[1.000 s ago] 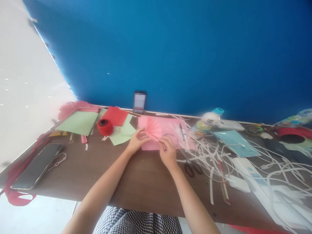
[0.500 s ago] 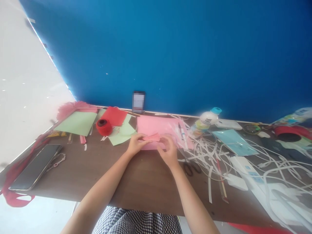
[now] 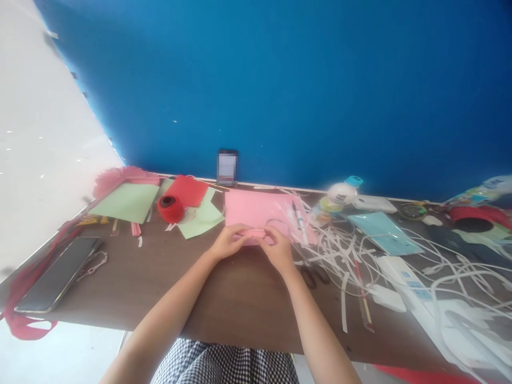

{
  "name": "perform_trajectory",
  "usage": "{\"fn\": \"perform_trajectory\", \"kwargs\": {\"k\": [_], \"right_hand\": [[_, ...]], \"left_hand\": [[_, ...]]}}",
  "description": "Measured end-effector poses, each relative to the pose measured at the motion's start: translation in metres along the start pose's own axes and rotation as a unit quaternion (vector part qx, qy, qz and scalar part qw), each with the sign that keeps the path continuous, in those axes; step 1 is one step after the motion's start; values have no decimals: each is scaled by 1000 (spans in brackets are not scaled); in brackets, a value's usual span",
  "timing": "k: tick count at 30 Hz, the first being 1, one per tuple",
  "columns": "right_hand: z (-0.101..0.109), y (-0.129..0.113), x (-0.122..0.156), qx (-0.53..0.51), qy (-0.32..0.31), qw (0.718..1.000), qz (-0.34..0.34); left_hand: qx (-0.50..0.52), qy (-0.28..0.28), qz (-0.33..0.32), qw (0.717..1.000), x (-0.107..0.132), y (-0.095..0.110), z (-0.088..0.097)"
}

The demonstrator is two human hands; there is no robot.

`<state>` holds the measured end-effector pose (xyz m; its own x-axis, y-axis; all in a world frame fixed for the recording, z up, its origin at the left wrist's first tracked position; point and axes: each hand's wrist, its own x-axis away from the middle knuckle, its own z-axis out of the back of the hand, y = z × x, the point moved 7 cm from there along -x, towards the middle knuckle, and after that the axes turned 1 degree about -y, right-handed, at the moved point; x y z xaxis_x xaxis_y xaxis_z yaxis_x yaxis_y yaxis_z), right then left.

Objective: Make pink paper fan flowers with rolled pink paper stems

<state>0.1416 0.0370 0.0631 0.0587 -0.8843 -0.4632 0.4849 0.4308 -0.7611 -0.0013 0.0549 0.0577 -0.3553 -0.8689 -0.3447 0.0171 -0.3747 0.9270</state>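
Note:
A pleated pink paper strip [image 3: 255, 232], folded up tight, lies between both hands at the middle of the brown table [image 3: 236, 298]. My left hand [image 3: 227, 242] pinches its left end and my right hand [image 3: 279, 249] pinches its right end, fingers closed on it. Just behind them lies a flat stack of pink paper sheets [image 3: 256, 207].
Left of the hands are light green sheets [image 3: 128, 201], red paper [image 3: 188, 190], a red ribbon roll [image 3: 170, 208] and a phone [image 3: 58, 273]. On the right lie black-handled scissors [image 3: 314, 276], white paper strips [image 3: 344, 250], a glue bottle [image 3: 338, 196] and a pale blue sheet [image 3: 384, 226]. A blue wall [image 3: 280, 90] stands behind.
The pink paper was spread open like a fan a second ago. Both hands have pressed it shut into a narrow strip and lowered it toward the table.

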Motion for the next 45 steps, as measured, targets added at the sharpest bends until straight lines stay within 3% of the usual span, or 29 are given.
{"fn": "perform_trajectory", "kwargs": {"k": [5,15,19,24,31,34,38,42,45], "right_hand": [[0,-1,0,-9,-1,1000,-9],[-3,-1,1,-52,-6,997,-53],[-5,7,-2,-88,5,993,-83],[-15,27,-2,-203,-1,967,-155],[-11,23,-2,-181,-26,973,-141],[-9,27,-3,-184,-7,972,-149],[-3,32,-5,-229,65,960,-151],[3,29,-3,-224,108,956,-158],[4,26,-2,-198,106,960,-166]], "left_hand": [[-48,4,-29,998,1,2,-1],[-59,12,7,998,0,3,-2],[-26,0,52,998,0,-9,-5],[17,6,108,994,0,-28,-5],[-3,-10,78,997,-1,-23,-5],[32,-22,96,995,-2,-22,-9],[163,-42,139,976,-2,-27,-16],[240,22,154,958,0,-39,-10],[281,68,149,946,1,-46,-7]]}}
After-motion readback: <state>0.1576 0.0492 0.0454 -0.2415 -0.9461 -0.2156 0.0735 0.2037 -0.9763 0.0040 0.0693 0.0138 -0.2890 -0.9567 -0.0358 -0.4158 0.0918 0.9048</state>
